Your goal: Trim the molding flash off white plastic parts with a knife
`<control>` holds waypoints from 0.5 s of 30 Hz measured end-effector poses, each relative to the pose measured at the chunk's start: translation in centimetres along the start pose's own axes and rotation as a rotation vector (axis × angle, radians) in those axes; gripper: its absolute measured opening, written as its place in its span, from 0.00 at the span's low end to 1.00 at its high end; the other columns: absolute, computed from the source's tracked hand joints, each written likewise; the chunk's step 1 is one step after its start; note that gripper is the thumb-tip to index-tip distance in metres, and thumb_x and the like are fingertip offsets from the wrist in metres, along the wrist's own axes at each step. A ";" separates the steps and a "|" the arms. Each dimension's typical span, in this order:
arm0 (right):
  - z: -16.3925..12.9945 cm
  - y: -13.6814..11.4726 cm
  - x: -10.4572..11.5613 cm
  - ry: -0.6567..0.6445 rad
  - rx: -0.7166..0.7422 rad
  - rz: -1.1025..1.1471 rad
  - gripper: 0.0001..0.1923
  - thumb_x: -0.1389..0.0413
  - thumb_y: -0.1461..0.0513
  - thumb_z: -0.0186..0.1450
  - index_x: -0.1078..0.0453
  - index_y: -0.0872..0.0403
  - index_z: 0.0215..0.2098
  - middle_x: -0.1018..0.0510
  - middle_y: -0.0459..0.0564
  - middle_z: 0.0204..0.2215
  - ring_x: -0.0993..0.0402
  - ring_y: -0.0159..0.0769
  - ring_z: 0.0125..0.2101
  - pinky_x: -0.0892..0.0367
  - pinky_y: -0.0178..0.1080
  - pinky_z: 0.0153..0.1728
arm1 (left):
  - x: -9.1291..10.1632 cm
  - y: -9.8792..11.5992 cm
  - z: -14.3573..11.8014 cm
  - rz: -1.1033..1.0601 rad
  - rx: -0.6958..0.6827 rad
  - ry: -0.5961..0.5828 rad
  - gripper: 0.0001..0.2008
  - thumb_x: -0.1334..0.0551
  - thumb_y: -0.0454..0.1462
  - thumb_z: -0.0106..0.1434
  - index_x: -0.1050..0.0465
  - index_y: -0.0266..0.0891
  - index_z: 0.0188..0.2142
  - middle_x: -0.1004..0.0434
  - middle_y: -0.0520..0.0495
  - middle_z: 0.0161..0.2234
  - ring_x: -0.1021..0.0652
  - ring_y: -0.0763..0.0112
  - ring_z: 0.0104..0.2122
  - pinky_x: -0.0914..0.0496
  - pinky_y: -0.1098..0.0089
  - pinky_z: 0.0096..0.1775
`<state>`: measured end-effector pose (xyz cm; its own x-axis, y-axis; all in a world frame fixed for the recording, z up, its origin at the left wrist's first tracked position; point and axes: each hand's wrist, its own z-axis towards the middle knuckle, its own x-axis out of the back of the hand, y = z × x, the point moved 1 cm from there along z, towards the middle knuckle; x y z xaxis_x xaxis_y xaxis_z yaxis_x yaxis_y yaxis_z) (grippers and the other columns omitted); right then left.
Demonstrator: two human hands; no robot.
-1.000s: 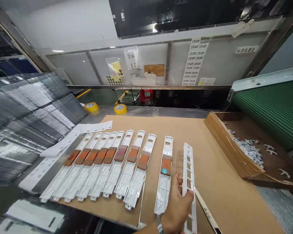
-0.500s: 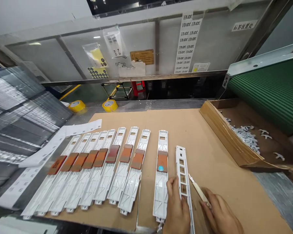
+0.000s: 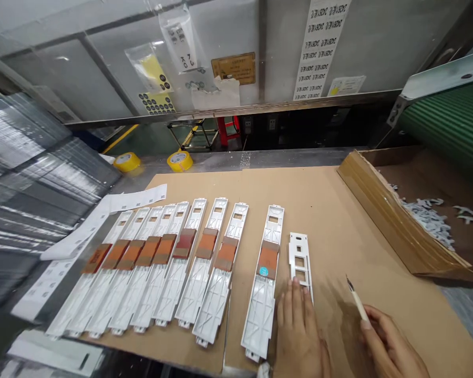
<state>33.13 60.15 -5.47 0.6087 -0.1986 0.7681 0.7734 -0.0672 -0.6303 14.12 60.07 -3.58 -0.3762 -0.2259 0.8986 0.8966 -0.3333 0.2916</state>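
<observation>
Cardboard sheet (image 3: 339, 210): nine taped strips; left hand (image 3: 299, 336) flat on tenth strip (image 3: 299, 257); right hand (image 3: 394, 352) pinching knife (image 3: 357, 299).

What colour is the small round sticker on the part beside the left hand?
Light blue sticker, in the head view.

the white frame (image 3: 299, 257) under the left hand (image 3: 299, 331) is looking like moulded plastic, smooth with a dull sheen. the ribbed trays (image 3: 205, 262) beside it are showing the same white plastic, each carrying a matt orange-brown patch. the board (image 3: 323, 199) beneath is reading as matt brown cardboard. the blade tool (image 3: 357, 302) in the right hand (image 3: 394, 352) is looking pale and smooth. the counter (image 3: 299, 156) edge is gleaming like brushed metal.
</observation>
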 end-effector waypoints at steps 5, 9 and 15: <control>1.2 -0.2 0.0 -0.020 -0.046 -0.005 0.23 0.55 0.46 0.67 0.30 0.52 0.47 0.20 0.50 0.43 0.22 0.37 0.43 0.26 0.31 0.37 | 0.3 -0.7 2.9 0.045 -0.082 -0.128 0.36 0.49 0.50 0.66 0.50 0.31 0.66 0.49 0.36 0.66 0.41 0.50 0.64 0.31 0.52 0.56; 1.9 -0.5 0.2 -0.018 0.115 -0.092 0.19 0.54 0.50 0.69 0.30 0.50 0.49 0.20 0.46 0.43 0.22 0.34 0.42 0.27 0.28 0.37 | -1.6 -0.7 1.1 0.094 -0.099 -0.073 0.36 0.47 0.53 0.63 0.40 0.31 0.62 0.40 0.37 0.63 0.34 0.53 0.61 0.29 0.60 0.51; 2.9 -2.6 0.1 -0.076 0.385 -0.234 0.15 0.57 0.55 0.72 0.36 0.46 0.54 0.21 0.43 0.43 0.22 0.29 0.40 0.28 0.24 0.32 | -4.3 0.1 -3.1 0.080 -0.037 0.151 0.30 0.49 0.57 0.62 0.28 0.39 0.51 0.34 0.45 0.61 0.40 0.65 0.63 0.33 0.68 0.45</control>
<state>31.73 63.16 -3.47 0.4103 -0.1479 0.8999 0.8922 0.2694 -0.3625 15.12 58.17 -8.41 -0.3377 -0.3874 0.8578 0.9168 -0.3416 0.2067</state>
